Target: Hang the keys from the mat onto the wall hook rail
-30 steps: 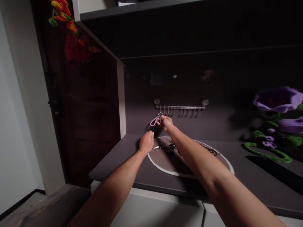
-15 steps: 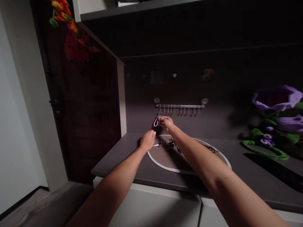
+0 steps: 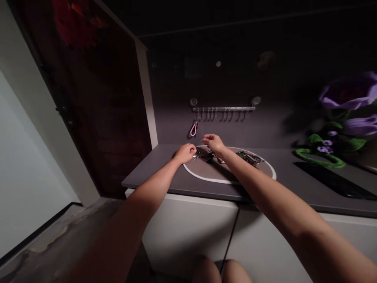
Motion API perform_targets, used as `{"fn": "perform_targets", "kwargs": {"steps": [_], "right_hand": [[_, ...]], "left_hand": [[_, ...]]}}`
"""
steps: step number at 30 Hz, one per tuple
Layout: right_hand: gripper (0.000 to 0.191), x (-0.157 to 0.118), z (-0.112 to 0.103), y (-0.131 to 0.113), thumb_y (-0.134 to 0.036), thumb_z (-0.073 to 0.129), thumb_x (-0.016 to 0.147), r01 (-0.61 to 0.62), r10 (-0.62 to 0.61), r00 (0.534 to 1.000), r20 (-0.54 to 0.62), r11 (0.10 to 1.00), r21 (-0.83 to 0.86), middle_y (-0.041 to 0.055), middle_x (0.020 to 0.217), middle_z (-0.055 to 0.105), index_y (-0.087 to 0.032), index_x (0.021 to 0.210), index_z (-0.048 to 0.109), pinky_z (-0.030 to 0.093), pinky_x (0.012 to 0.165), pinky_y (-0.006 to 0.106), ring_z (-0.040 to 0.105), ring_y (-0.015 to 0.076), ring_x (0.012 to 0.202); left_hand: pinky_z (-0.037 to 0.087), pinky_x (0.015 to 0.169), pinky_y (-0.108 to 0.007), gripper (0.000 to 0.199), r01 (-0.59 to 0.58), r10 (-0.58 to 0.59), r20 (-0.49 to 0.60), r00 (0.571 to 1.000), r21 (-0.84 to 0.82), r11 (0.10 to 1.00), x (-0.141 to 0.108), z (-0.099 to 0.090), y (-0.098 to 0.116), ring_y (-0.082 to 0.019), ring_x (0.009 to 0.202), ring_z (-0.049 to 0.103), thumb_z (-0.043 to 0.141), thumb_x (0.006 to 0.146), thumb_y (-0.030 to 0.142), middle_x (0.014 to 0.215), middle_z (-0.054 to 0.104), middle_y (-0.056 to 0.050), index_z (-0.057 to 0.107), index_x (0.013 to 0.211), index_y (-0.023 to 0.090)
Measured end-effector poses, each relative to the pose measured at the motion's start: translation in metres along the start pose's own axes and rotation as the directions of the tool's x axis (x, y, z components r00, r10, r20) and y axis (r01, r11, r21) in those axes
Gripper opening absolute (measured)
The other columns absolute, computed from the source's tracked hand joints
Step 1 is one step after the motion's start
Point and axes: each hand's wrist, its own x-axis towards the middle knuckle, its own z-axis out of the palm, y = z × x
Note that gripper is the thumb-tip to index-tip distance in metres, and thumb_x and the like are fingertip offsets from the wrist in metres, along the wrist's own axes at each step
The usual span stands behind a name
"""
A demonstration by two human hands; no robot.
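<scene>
A pink loop keychain (image 3: 193,129) with a key ring hangs at the left end of a clear hook rail (image 3: 224,109) on the dark wall. My right hand (image 3: 215,143) is just below and right of it, fingers stretched leftwards, slightly apart, with nothing seen in them. At the left edge of a white-rimmed oval mat (image 3: 203,179), my left hand (image 3: 185,153) has loosely curled fingers and appears to hold nothing. Close to its fingertips lie silver keys (image 3: 198,156). More keys and key rings (image 3: 249,158) lie on the mat's right side, partly behind my right forearm.
Purple artificial flowers (image 3: 347,92) with a green fuzzy ring (image 3: 321,158) stand on the right of the grey counter (image 3: 153,169). A long black object (image 3: 332,181) lies before them. White cabinet doors (image 3: 188,224) are below; a dark door (image 3: 108,106) is at the left.
My right hand has let go of the keychain, which now hangs on the rail, and has moved off it. My left hand is closer to the keys on the mat. The view has tilted down.
</scene>
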Motion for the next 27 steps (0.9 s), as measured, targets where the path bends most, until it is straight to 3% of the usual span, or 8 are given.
{"fn": "perform_targets", "kwargs": {"steps": [4,7,10,13,18,27], "right_hand": [[0.008,-0.016,-0.011,0.016,-0.01,0.059,0.069,0.19,-0.172,0.981,0.086,0.933,-0.306,0.0005,0.071,0.062,-0.015,0.075,0.061,0.041,0.069,0.022,0.052,0.0088,0.063],[0.008,-0.024,-0.017,0.022,-0.013,0.057,0.071,0.275,-0.202,0.961,0.191,0.791,-0.546,0.0028,0.075,0.065,-0.016,0.076,0.064,0.04,0.07,0.023,0.055,0.0115,0.067],[0.012,-0.025,-0.019,0.023,-0.013,0.056,0.073,0.333,-0.215,0.943,0.255,0.656,-0.678,0.0054,0.082,0.067,-0.016,0.08,0.066,0.039,0.07,0.023,0.057,0.0143,0.073],[0.015,-0.023,-0.018,0.025,-0.013,0.056,0.074,0.354,-0.2,0.935,0.292,0.58,-0.734,0.0067,0.084,0.068,-0.017,0.082,0.067,0.039,0.07,0.023,0.059,0.016,0.076],[0.015,-0.02,-0.015,0.032,-0.014,0.057,0.073,0.351,-0.166,0.935,0.312,0.535,-0.768,0.0079,0.085,0.069,-0.018,0.081,0.069,0.039,0.069,0.023,0.06,0.0177,0.076],[0.014,-0.02,-0.013,0.031,-0.015,0.058,0.072,0.332,-0.14,0.941,0.307,0.537,-0.776,0.007,0.085,0.069,-0.018,0.08,0.069,0.039,0.069,0.023,0.059,0.0175,0.077]], "left_hand": [[0.04,0.065,-0.023,0.021,-0.016,0.015,0.04,0.999,0.002,1.0,-0.001,0.001,0.001,-0.012,0.068,0.051,0.047,0.075,0.023,0.08,0.06,-0.003,0.065,0.083,0.016],[0.04,0.067,-0.023,0.021,-0.044,0.042,0.056,0.998,0.03,0.999,-0.001,0.002,0.002,-0.012,0.071,0.052,0.049,0.076,0.024,0.082,0.06,-0.003,0.066,0.086,0.017],[0.04,0.069,-0.024,0.022,-0.039,0.035,0.051,0.998,0.084,0.996,0.001,0.002,0.004,-0.013,0.074,0.053,0.048,0.077,0.028,0.082,0.06,-0.004,0.066,0.086,0.018],[0.039,0.069,-0.024,0.027,0.002,-0.007,0.031,0.999,0.141,0.99,0.001,0.003,0.008,-0.014,0.074,0.053,0.046,0.08,0.034,0.081,0.061,-0.005,0.067,0.082,0.017],[0.039,0.067,-0.024,0.033,0.048,-0.049,0.004,0.999,0.164,0.985,0.002,0.007,0.011,-0.014,0.074,0.053,0.047,0.079,0.043,0.078,0.061,-0.005,0.068,0.078,0.018],[0.039,0.066,-0.023,0.021,0.066,-0.068,0.021,0.997,0.085,0.994,0.005,0.013,0.005,-0.012,0.07,0.052,0.052,0.076,0.028,0.079,0.06,-0.004,0.068,0.08,0.016]]}}
